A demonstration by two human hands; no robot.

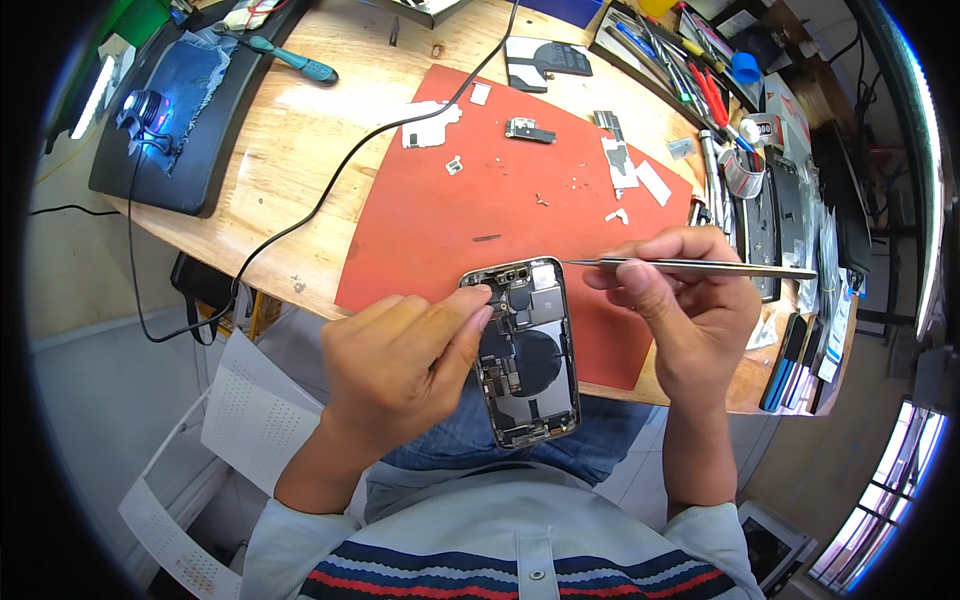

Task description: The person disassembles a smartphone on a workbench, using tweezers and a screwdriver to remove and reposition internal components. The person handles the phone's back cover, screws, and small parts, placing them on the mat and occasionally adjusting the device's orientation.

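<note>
Head view, phone (527,358) overhanging mat (415,225), room beyond

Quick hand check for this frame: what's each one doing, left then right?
Left hand: closed on the upper left edge of the opened phone.
Right hand: closed, holding tweezers.

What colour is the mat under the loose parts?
The mat is plain orange-red; it shows best in the head view.
</note>
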